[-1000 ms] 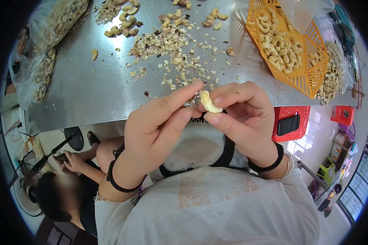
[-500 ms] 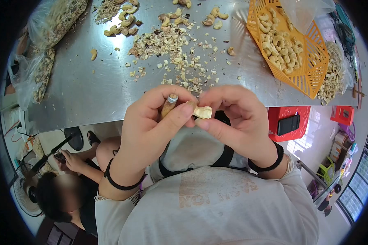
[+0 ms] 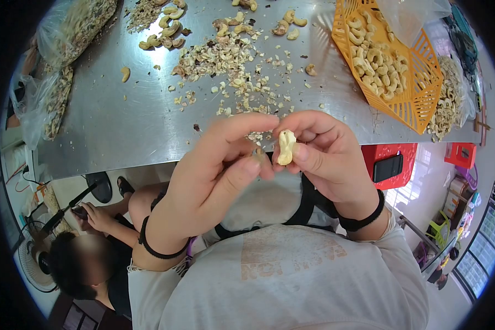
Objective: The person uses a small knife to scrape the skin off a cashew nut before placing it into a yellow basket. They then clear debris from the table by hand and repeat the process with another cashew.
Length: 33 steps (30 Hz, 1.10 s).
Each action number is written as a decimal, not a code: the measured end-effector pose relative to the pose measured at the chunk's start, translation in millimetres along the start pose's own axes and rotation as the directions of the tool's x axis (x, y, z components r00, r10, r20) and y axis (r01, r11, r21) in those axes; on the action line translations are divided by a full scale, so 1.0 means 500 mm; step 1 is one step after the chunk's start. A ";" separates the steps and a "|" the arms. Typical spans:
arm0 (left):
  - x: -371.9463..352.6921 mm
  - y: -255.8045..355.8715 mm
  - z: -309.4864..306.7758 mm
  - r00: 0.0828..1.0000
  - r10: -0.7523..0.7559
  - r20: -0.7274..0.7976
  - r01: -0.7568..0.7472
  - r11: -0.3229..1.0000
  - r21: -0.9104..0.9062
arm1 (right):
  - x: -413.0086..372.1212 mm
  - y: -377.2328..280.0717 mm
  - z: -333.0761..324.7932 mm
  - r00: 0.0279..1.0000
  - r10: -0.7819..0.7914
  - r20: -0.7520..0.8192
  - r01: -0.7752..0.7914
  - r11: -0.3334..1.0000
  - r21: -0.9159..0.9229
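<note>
A pale cashew nut [image 3: 286, 147] is pinched between the thumb and fingers of my right hand [image 3: 325, 157], near the table's front edge. My left hand [image 3: 214, 165] is close beside it on the left, its thumb and a finger pressed round something small and brownish that is too hidden to name. A gap shows between my left fingertips and the nut. Beyond my hands, a heap of skin and shell bits [image 3: 220, 58] is spread on the metal table [image 3: 115, 115].
An orange basket [image 3: 418, 104] of peeled cashews stands at the right, by a bag of nuts [image 3: 448, 99]. Plastic bags [image 3: 82, 33] lie at the left. A phone [image 3: 388, 168] rests on a red stool [image 3: 368, 151]. Another person [image 3: 93, 264] sits at lower left.
My hands have moved slightly apart. The nut has turned upright and left my left fingers. The wooden-handled tool in my left hand no longer shows plainly.
</note>
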State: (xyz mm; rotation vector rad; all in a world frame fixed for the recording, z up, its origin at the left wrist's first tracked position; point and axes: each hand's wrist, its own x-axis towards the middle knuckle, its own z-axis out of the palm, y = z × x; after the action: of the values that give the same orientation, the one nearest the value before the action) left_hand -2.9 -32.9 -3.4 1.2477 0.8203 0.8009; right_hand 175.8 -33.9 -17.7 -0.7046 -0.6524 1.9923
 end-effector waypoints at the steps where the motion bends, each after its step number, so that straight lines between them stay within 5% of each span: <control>1: -0.001 0.000 0.001 1.000 0.004 0.017 -0.005 0.999 0.052 | 0.000 -0.001 0.000 1.000 0.018 0.019 -0.019 0.999 0.032; 8: 0.000 0.011 -0.001 0.995 -0.023 0.095 0.025 1.000 -0.014 | -0.003 0.004 -0.003 1.000 0.024 0.008 -0.024 0.999 0.025; 14: 0.004 0.015 -0.003 0.993 -0.047 0.109 0.035 0.994 0.106 | -0.002 -0.006 -0.001 0.997 0.071 0.023 -0.071 0.997 0.005; 17: 0.004 0.010 -0.002 0.993 0.085 0.080 -0.092 0.991 0.096 | 0.000 -0.009 0.002 0.997 0.069 0.027 -0.069 0.997 0.018; 19: -0.003 0.025 -0.013 0.981 -0.178 0.082 0.179 0.984 -0.010 | -0.001 -0.011 0.004 0.996 0.081 0.026 -0.081 0.997 -0.013; 26: 0.008 0.017 -0.007 0.982 -0.190 -0.017 0.187 0.977 -0.100 | -0.002 -0.034 -0.021 0.999 -0.025 0.033 0.026 0.999 -0.035; 33: 0.010 0.028 -0.007 0.990 -0.142 -0.002 0.142 0.990 0.003 | -0.007 -0.046 -0.012 0.997 -0.071 -0.007 0.069 0.992 -0.104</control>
State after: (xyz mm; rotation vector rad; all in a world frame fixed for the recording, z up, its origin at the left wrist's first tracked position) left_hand -4.6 -25.0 9.5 1.1774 0.9013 0.6863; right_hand 194.7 -25.4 -5.5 -0.7441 -0.7689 1.8997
